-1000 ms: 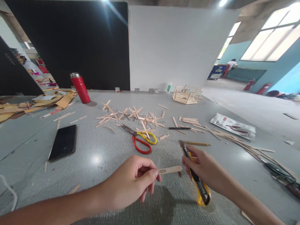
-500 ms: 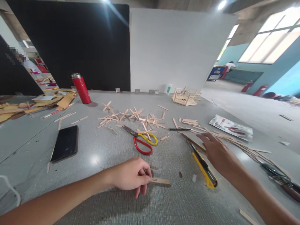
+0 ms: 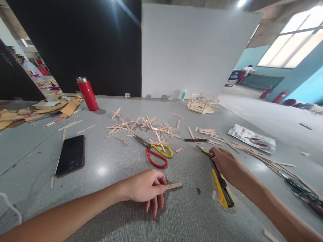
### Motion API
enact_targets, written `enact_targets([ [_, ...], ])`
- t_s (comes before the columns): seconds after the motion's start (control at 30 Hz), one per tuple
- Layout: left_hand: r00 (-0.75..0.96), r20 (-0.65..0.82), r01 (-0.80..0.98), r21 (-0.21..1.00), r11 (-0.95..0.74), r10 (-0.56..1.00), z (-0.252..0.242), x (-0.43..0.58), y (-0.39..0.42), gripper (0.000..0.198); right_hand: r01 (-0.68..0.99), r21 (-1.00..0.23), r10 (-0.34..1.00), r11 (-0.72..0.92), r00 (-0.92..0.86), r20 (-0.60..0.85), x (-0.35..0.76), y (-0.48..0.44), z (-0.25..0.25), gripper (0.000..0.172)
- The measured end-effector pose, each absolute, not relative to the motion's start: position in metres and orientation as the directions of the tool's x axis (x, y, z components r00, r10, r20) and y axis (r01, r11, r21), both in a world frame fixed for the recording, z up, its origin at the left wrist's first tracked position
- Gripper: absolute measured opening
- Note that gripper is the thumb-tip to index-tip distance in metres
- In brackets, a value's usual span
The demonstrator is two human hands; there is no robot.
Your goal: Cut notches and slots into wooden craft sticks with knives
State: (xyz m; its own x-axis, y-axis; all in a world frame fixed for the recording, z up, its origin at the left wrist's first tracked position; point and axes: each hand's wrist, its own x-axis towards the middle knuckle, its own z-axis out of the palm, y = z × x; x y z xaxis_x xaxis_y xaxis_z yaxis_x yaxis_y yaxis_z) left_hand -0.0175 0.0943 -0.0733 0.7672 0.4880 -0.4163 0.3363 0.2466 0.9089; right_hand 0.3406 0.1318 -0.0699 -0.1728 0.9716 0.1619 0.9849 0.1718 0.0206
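Note:
Pinched between thumb and fingers of my left hand (image 3: 148,188) is a short wooden craft stick (image 3: 174,185), its free end pointing right just over the table. My right hand (image 3: 227,164) is closed at a narrow flat strip (image 3: 203,151), whose far end shows beyond the fingertips; its rest is hidden under the hand. Beneath and beside the right wrist lies a yellow and black utility knife (image 3: 222,190). Scissors (image 3: 157,158) with one red and one yellow handle lie between the hands, blades to the upper left. A black pen (image 3: 196,140) lies beyond the right hand.
Loose and crossed craft sticks (image 3: 147,122) spread behind the scissors; more sticks (image 3: 267,159) lie right. A wooden stick frame (image 3: 203,105), a red flask (image 3: 87,94) and a white packet (image 3: 252,138) stand or lie farther back. A phone (image 3: 70,155) lies left.
My right hand has shifted slightly left and its fingers have closed at the strip. The craft stick in my left hand has tilted, its free end rising. The view has moved slightly.

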Motion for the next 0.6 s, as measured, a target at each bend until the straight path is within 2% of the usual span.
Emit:
enact_targets([
  [0.03,0.771,-0.410,0.326,0.911,0.251,0.488,-0.074,-0.017,0.094,0.018,0.986,0.016,0.972,0.164,-0.165,0.165,0.341,0.132,-0.069,0.025],
  [0.13,0.781,-0.388,0.296,0.920,0.256,0.489,-0.073,-0.017,0.094,0.019,0.989,-0.013,0.960,0.149,-0.142,0.243,0.337,0.134,-0.063,0.011],
  [0.3,0.793,-0.358,0.258,0.930,0.261,0.494,-0.070,-0.016,0.096,0.018,0.978,-0.149,0.878,0.146,-0.058,0.474,0.308,0.123,-0.044,0.016],
  [0.43,0.783,-0.359,0.262,0.931,0.255,0.507,-0.069,-0.016,0.095,0.013,0.947,-0.263,0.854,0.186,-0.024,0.519,0.286,0.100,-0.035,0.020],
  [0.6,0.771,-0.384,0.295,0.922,0.249,0.508,-0.066,-0.016,0.092,0.012,0.876,-0.448,0.864,0.179,0.077,0.498,0.280,0.077,-0.042,0.030],
])
